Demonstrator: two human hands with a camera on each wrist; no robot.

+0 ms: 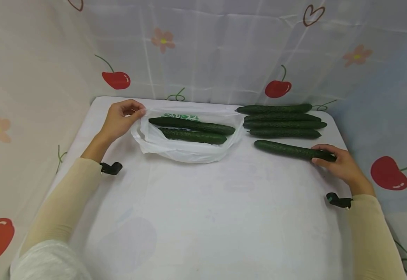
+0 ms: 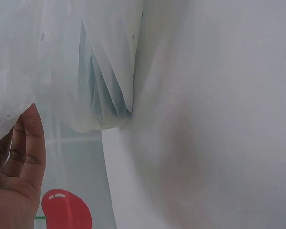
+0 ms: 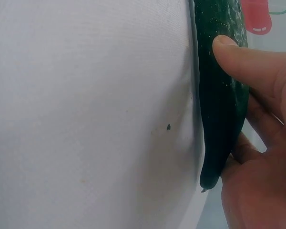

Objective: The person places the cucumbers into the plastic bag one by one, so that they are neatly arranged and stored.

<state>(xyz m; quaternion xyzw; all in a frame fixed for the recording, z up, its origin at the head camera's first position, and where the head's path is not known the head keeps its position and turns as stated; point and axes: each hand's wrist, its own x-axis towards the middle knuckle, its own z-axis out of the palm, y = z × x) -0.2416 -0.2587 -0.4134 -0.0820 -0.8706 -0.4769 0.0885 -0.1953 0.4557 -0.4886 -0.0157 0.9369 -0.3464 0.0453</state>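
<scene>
A white plastic bag lies on the table with its mouth spread, and two dark green cucumbers rest in it. My left hand pinches the bag's left edge between thumb and fingers; in the left wrist view the fingers meet the hanging plastic. On the right, my right hand grips the right end of a single cucumber. The right wrist view has the thumb on one side of this cucumber and fingers on the other.
Several more cucumbers lie side by side at the back right of the white table. Behind and on both sides hangs a printed curtain with cherries and flowers.
</scene>
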